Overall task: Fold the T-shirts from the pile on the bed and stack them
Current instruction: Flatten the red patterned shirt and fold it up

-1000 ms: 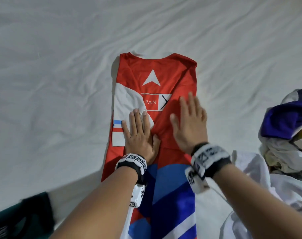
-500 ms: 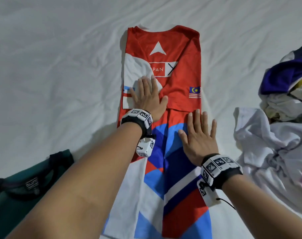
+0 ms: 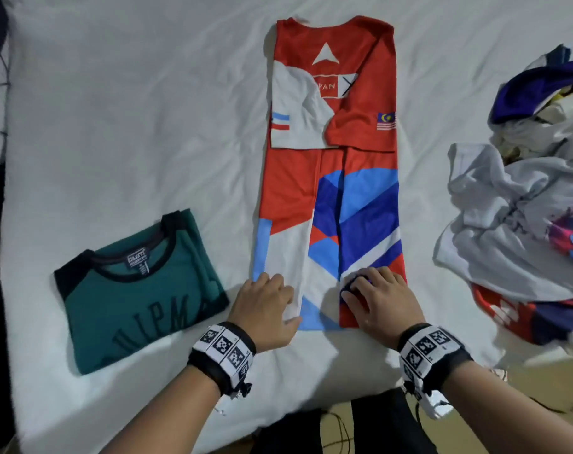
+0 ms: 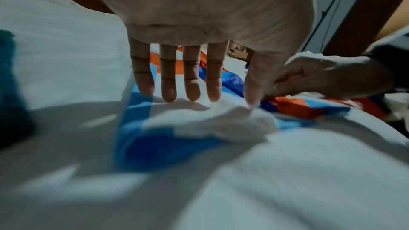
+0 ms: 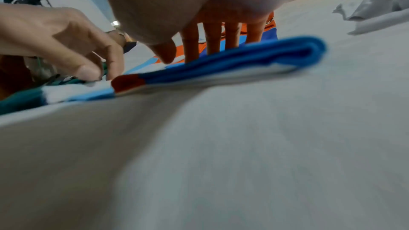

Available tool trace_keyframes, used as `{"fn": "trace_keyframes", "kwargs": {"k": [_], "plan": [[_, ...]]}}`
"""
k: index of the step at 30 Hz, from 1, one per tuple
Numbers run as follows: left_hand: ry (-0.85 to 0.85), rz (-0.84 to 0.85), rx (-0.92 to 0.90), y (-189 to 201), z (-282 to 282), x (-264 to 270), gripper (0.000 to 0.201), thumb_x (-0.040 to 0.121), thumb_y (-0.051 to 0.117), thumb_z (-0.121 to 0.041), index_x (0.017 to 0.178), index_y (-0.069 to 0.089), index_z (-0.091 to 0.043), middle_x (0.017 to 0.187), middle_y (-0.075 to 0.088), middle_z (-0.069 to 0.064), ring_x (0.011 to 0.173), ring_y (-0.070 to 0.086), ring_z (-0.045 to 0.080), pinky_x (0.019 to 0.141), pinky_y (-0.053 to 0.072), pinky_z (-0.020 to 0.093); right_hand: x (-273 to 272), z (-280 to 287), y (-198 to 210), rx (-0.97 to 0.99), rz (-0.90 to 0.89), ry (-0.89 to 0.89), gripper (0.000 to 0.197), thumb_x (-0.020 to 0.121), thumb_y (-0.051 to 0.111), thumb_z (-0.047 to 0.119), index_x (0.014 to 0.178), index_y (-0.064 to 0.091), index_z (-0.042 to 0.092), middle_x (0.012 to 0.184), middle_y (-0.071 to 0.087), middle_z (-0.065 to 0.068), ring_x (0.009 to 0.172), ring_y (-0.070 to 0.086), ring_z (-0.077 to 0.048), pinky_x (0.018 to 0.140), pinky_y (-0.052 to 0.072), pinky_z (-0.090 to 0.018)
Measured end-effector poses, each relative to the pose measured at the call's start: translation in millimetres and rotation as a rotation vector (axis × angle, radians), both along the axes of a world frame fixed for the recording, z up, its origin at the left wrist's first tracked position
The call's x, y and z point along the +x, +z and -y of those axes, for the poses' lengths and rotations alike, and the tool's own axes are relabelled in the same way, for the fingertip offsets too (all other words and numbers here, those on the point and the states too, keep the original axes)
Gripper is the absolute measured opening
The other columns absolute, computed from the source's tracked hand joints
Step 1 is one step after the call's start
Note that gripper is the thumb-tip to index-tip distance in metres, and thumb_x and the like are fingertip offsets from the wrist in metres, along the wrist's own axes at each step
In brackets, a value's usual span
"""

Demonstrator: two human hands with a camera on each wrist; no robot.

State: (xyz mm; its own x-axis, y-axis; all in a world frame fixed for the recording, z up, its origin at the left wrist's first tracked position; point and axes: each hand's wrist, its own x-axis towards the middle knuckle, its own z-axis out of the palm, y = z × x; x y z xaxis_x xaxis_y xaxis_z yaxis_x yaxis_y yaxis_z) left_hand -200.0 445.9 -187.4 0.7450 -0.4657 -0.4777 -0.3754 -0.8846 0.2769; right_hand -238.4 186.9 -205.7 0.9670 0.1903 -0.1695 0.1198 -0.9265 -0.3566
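A red, blue and white jersey (image 3: pixel 331 178) lies on the white bed as a long narrow strip, sides and sleeves folded in, collar at the far end. My left hand (image 3: pixel 283 299) is at the near left corner of its hem, where thumb and fingers bunch the white cloth (image 4: pixel 199 125). At the near right corner my right hand (image 3: pixel 360 285) has its fingers curled on top of the hem and its thumb at the edge. The hem edge (image 5: pixel 243 60) stands slightly lifted there.
A folded green T-shirt (image 3: pixel 137 290) lies to the left of the jersey. A loose pile of shirts (image 3: pixel 524 208) fills the right side. The bedsheet (image 3: pixel 131 109) stretches to the far left. The bed's near edge runs just behind my wrists, with floor (image 3: pixel 540 388) beyond.
Both hands slid from the chest of the jersey down its length to the near hem, and their flat fingers have curled onto the cloth.
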Motion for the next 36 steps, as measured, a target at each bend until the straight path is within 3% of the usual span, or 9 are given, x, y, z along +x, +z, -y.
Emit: {"fn": "trace_keyframes", "kwargs": {"k": [3, 8, 14, 18, 20, 23, 26, 31, 36], "plan": [[-0.089, -0.008, 0.059, 0, -8, -24, 0.053, 0.077, 0.061, -0.059, 0.118, 0.063, -0.026, 0.114, 0.056, -0.004, 0.108, 0.054, 0.024, 0.088, 0.044, 0.041, -23, 3, 3, -0.056, -0.05, 0.068, 0.043, 0.087, 0.058, 0.054, 0.101, 0.07, 0.015, 0.117, 0.066, -0.005, 0.1, 0.06, -0.032, 0.087, 0.048, -0.044], [-0.152, 0.087, 0.084, -5, -7, -31, 0.051, 0.073, 0.074, -0.047, 0.117, 0.065, -0.023, 0.104, 0.06, 0.0, 0.097, 0.059, 0.027, 0.079, 0.047, 0.041, -42, 11, 1, -0.122, -0.079, 0.184, 0.061, 0.078, 0.067, 0.05, 0.122, 0.068, 0.008, 0.129, 0.065, -0.014, 0.112, 0.061, -0.037, 0.098, 0.049, -0.049], [-0.161, 0.227, 0.088, -17, -5, -35, 0.04, 0.061, 0.083, -0.026, 0.098, 0.072, -0.017, 0.085, 0.059, 0.003, 0.078, 0.058, 0.029, 0.066, 0.046, 0.039, -38, 11, -11, -0.111, -0.006, 0.134, 0.038, 0.07, 0.071, 0.029, 0.101, 0.071, 0.007, 0.103, 0.068, -0.011, 0.093, 0.065, -0.036, 0.08, 0.054, -0.043], [-0.101, 0.278, 0.063, -12, -1, -23, 0.015, 0.063, 0.08, -0.015, 0.071, 0.068, -0.017, 0.072, 0.058, 0.001, 0.07, 0.058, 0.029, 0.064, 0.045, 0.04, -25, 7, -4, -0.102, 0.03, 0.009, 0.018, 0.075, 0.055, 0.025, 0.081, 0.067, 0.013, 0.077, 0.064, -0.003, 0.073, 0.061, -0.033, 0.062, 0.047, -0.036], [-0.045, 0.309, 0.02, 0, 2, -6, 0.007, 0.068, 0.075, -0.014, 0.071, 0.069, -0.016, 0.07, 0.059, 0.002, 0.068, 0.058, 0.03, 0.063, 0.047, 0.041, -12, 8, 4, -0.094, 0.068, -0.089, 0.004, 0.076, 0.065, 0.017, 0.077, 0.065, 0.013, 0.07, 0.061, -0.002, 0.068, 0.059, -0.033, 0.057, 0.043, -0.034], [-0.015, 0.393, -0.036, 18, 8, 30, 0.007, 0.069, 0.069, -0.01, 0.074, 0.07, -0.016, 0.069, 0.058, 0.002, 0.066, 0.057, 0.032, 0.062, 0.043, 0.04, 14, 15, 18, -0.1, 0.094, -0.189, 0.011, 0.074, 0.076, 0.008, 0.081, 0.071, 0.013, 0.073, 0.064, -0.004, 0.07, 0.06, -0.035, 0.058, 0.045, -0.036], [-0.024, 0.477, -0.04, 36, 17, 78, 0.007, 0.07, 0.063, -0.012, 0.074, 0.067, -0.016, 0.07, 0.057, 0.002, 0.066, 0.056, 0.032, 0.062, 0.04, 0.04, 54, 24, 31, -0.098, 0.146, -0.26, 0.012, 0.076, 0.074, 0.008, 0.088, 0.072, 0.012, 0.08, 0.066, -0.006, 0.074, 0.06, -0.037, 0.061, 0.048, -0.041], [-0.007, 0.513, 0.042, 63, 40, 174, 0.024, 0.057, 0.074, 0.001, 0.076, 0.07, -0.014, 0.071, 0.059, 0.004, 0.063, 0.057, 0.032, 0.061, 0.042, 0.04, 142, 34, 50, -0.149, 0.275, -0.304, 0.02, 0.075, 0.063, 0.005, 0.09, 0.074, 0.012, 0.079, 0.066, -0.011, 0.073, 0.061, -0.038, 0.063, 0.046, -0.042], [0.004, 0.478, 0.15, 74, 57, 252, 0.029, 0.084, 0.056, -0.006, 0.109, 0.065, -0.017, 0.104, 0.063, 0.004, 0.098, 0.059, 0.031, 0.083, 0.039, 0.042, 220, 46, 60, -0.218, 0.215, -0.314, 0.026, 0.068, 0.069, -0.005, 0.09, 0.068, 0.008, 0.084, 0.064, -0.013, 0.081, 0.058, -0.039, 0.067, 0.034, -0.039]]}}
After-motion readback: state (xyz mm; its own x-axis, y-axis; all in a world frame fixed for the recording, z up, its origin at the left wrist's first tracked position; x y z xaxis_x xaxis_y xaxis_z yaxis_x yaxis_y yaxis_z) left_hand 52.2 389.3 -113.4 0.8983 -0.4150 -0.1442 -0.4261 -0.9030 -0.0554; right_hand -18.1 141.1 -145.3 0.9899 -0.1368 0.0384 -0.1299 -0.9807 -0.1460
